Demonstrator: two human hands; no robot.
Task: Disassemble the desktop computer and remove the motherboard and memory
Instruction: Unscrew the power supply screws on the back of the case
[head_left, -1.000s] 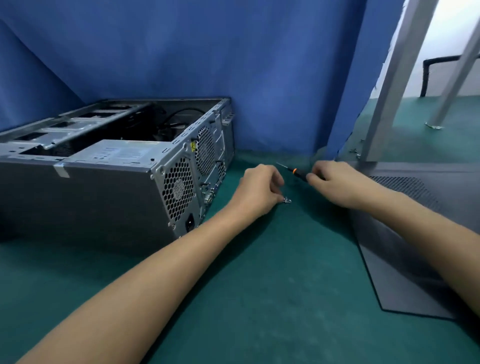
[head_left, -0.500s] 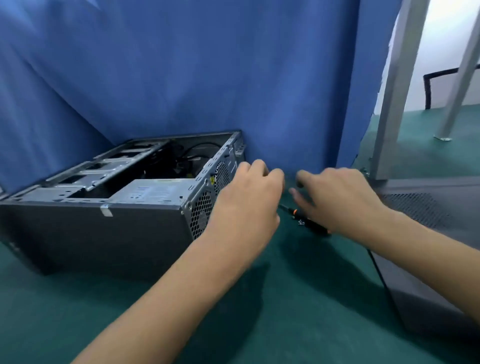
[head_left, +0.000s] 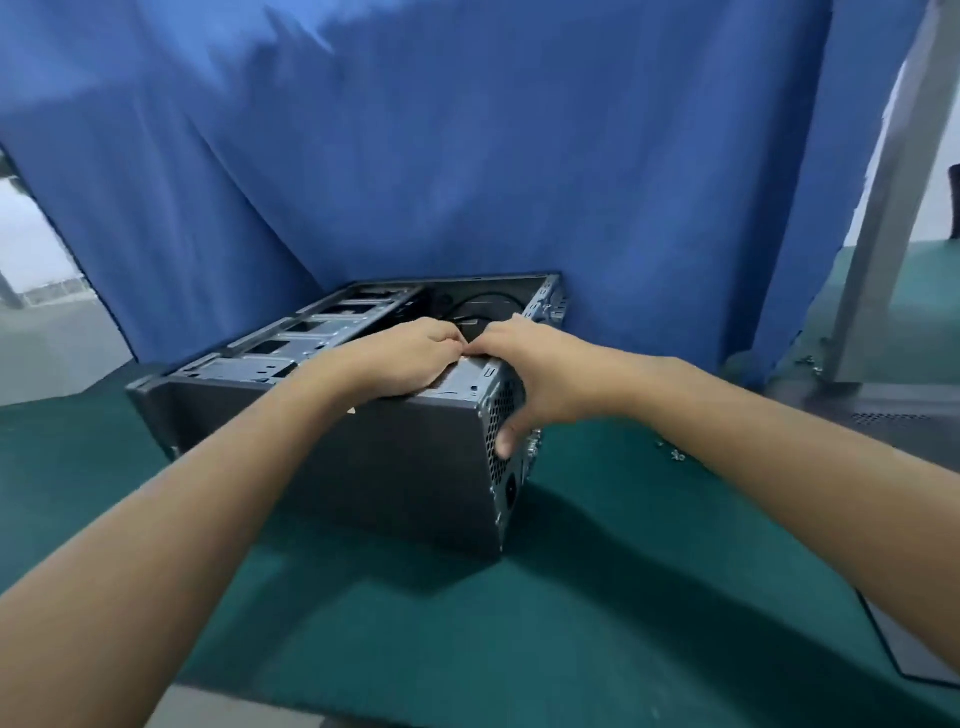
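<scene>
The left hand (head_left: 410, 358) and right hand (head_left: 540, 379) both clasp the silver metal power-supply box (head_left: 467, 376) in the open grey steel computer case (head_left: 389, 478) beneath them. Its label is covered and unreadable.

Both your bare forearms ran from the lower corners toward frame centre. Your left hand (head_left: 410, 358) lay palm-down, fingers curled over the top of the computer case (head_left: 395, 457). Your right hand (head_left: 540, 384) gripped its corner, thumb down the rear face.
</scene>
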